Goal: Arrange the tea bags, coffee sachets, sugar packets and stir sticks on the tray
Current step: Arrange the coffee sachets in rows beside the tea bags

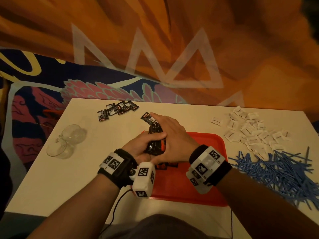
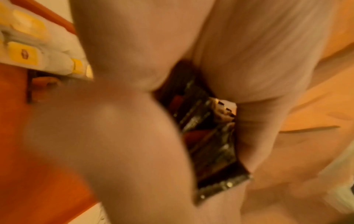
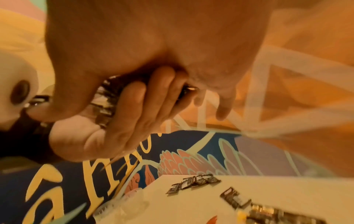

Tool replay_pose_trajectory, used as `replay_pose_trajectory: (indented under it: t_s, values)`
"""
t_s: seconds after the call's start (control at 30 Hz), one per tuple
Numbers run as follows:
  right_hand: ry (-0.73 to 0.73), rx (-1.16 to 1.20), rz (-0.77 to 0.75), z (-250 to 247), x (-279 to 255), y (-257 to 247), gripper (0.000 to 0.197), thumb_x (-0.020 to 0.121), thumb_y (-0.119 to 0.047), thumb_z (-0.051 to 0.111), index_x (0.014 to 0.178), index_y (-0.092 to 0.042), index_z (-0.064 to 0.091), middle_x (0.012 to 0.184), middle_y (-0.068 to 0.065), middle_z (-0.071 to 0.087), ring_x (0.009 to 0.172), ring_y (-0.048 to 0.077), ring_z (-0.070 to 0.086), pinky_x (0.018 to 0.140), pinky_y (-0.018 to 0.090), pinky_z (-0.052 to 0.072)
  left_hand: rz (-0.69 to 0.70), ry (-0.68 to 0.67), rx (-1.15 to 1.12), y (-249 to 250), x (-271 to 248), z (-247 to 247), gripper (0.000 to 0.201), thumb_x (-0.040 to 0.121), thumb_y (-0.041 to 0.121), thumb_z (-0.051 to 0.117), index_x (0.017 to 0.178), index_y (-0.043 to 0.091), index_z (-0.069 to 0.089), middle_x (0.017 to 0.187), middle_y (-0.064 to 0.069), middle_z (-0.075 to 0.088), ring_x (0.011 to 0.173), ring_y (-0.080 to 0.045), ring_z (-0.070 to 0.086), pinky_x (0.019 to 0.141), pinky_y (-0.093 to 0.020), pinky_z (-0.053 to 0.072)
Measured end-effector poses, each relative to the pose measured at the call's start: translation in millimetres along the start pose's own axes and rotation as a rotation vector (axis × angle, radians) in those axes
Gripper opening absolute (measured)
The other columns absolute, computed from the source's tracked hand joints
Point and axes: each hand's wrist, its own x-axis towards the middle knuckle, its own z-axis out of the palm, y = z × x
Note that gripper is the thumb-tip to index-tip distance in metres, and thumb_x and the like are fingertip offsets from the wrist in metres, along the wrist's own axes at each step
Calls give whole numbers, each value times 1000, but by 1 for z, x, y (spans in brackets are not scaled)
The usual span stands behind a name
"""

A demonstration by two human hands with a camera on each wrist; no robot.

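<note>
A: Materials first. What was on the white table?

B: A red plastic tray, flat, with rounded corners and a low rim. Coffee sachets were glossy black foil with crimped edges and red print. Five loose sachets lay fanned at the far edge, and one more sachet sat just beyond the fingertips. Sugar packets were small white paper pillows in a loose heap at far right; too many and too overlapped to count. Stir sticks were thin blue rods in a tangled pile near the right edge, likewise uncountable.

A: Tea bags?

B: In the left wrist view, white bags with yellow tags sat in a row at the tray's edge; blurred, at least three tags seen.

A: Anything else?

B: Two clear glass cups lying on their sides at left. A black cable trailing off the near edge.

A: Hands?

B: Both met over the tray's far-left corner. The left hand was curled under and around a stack of sachets, thumb across the top. The right hand lay over the stack with fingers fairly straight, pressing its side and top. The stack count could not be told. In the right wrist view the left fingers wrapped the crimped foil edges.
</note>
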Motion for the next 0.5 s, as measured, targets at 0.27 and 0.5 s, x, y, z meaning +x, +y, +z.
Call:
replay_pose_trajectory:
  t_s: [0.27, 0.5]
  values:
    - [272, 759, 477, 22, -6, 21, 66, 72, -44, 82, 126, -18, 54, 123, 6, 62, 108, 21, 64, 92, 42, 55, 174, 206, 231, 2, 3, -11, 31, 89, -7, 59, 118, -1, 67, 109, -23, 72, 97, -32, 71, 80, -40, 60]
    - [304, 817, 565, 47, -11, 21, 25, 78, -15, 81, 98, -9, 67, 93, 15, 72, 88, 33, 71, 81, 46, 59, 242, 344, 235, -10, 11, -23, 42, 76, 8, 78, 115, 0, 66, 110, -22, 72, 104, -37, 69, 90, -48, 56]
